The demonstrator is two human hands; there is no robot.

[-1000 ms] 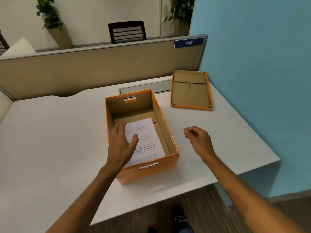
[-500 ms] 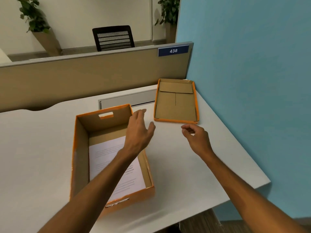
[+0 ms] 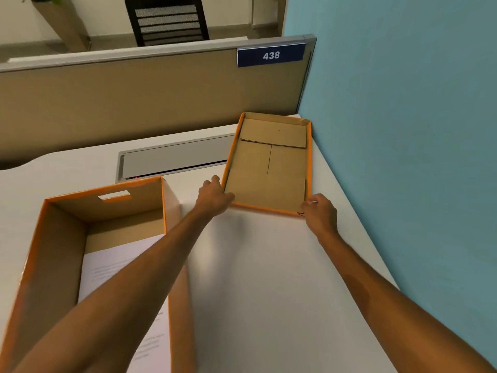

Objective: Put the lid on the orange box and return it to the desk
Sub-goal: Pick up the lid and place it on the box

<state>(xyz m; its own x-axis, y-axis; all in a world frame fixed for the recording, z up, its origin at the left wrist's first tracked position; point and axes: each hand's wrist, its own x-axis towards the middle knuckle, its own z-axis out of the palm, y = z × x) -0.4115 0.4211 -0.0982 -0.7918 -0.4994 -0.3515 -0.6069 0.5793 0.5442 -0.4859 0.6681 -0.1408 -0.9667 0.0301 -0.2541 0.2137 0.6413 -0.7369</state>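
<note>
The orange box (image 3: 35, 265) stands open at the lower left of the white desk (image 3: 255, 265), with a printed sheet of paper (image 3: 113, 267) lying inside. Its lid (image 3: 269, 168) lies upside down at the desk's far right corner, brown inside facing up, orange rim around it. My left hand (image 3: 213, 199) grips the lid's near left corner, thumb over the rim. My right hand (image 3: 320, 212) holds the near right corner. The lid still rests on the desk.
A beige partition (image 3: 134, 103) with a blue "438" plate (image 3: 271, 55) runs along the desk's back. A blue wall (image 3: 403, 130) borders the right side. A grey cable tray cover (image 3: 174, 160) sits behind the box. A black chair and planter stand beyond.
Both hands moved forward from the box area to the lid and closed on its near corners. The view shifted right and closer to the lid.
</note>
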